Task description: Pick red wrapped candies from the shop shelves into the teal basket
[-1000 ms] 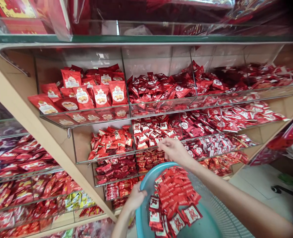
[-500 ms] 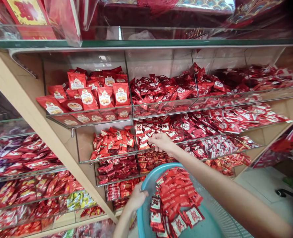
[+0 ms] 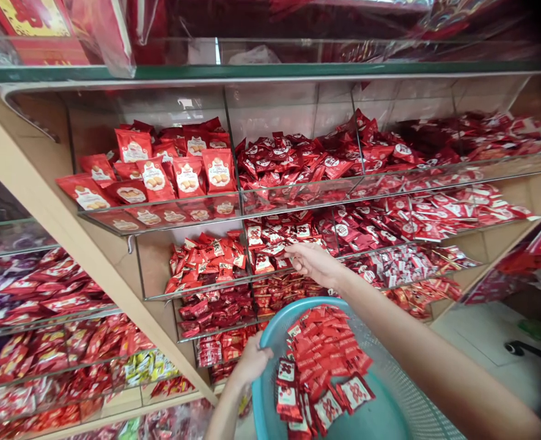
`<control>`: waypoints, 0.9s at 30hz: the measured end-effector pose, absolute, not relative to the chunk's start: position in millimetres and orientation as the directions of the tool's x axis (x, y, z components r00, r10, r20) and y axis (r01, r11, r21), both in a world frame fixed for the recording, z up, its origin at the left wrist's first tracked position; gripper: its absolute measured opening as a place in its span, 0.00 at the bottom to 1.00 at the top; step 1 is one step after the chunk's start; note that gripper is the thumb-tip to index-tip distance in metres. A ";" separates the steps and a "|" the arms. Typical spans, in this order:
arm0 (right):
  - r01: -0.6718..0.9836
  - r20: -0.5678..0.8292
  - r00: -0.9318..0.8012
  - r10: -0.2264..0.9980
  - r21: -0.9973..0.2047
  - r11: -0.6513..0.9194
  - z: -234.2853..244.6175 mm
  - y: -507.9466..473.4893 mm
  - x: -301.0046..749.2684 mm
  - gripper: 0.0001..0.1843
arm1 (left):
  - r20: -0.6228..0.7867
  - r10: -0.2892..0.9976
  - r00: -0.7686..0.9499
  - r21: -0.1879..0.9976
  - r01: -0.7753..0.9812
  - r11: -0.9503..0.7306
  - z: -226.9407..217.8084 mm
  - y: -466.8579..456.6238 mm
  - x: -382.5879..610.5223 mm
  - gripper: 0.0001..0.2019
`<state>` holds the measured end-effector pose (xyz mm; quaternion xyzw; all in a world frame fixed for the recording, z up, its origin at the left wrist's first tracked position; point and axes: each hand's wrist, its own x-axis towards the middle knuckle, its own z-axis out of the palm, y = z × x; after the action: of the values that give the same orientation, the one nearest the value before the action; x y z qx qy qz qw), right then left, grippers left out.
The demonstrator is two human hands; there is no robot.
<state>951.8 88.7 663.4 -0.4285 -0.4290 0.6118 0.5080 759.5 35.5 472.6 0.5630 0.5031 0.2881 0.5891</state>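
Observation:
My left hand [image 3: 253,360] grips the rim of a turquoise plastic basket [image 3: 266,342], thumb over the edge. Inside the basket lie many small red wrapped packets [image 3: 325,345], with several larger red-and-white packets [image 3: 329,409] at the near side. My right hand [image 3: 315,264] reaches over the basket to a shelf compartment, its fingertips pinched at the end of a red-and-white candy packet [image 3: 272,249]. More packets of that kind [image 3: 263,264] lie in the compartment around it. The curled fingers partly hide the grip.
A clear shelf lip [image 3: 197,292] runs below my right hand, and a glass shelf edge [image 3: 270,70] crosses above. Red cookie packets [image 3: 188,177] fill the upper left compartment. A wooden upright [image 3: 91,275] divides the racks. A dark chair leg [image 3: 527,351] stands at the right.
My right hand has shifted slightly right and up, and the packet at its fingertips now sits tilted. My left hand stays on the basket rim. The view has moved a little.

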 end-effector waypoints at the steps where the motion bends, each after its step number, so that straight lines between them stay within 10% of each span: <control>1: -0.260 -0.087 -0.133 0.987 -0.958 -0.120 663.3 86.7 953.8 0.05 | -0.263 0.906 0.331 0.954 0.231 0.192 471.9 35.7 759.3 0.13; 9: 0.029 -0.024 -0.270 0.963 -0.999 -0.017 655.1 45.0 997.2 0.13 | -0.237 0.911 0.337 0.959 0.231 0.164 475.2 33.5 760.9 0.16; 27: 0.358 -0.579 -0.434 0.690 -0.814 -0.458 469.6 -14.3 1026.2 0.13 | -0.276 0.903 0.329 0.953 0.217 0.212 473.2 32.9 762.4 0.13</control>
<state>1026.2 -14.3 469.6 -0.5177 -0.5061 0.6789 0.1224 762.4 32.9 473.2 0.5573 0.5022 0.2885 0.5950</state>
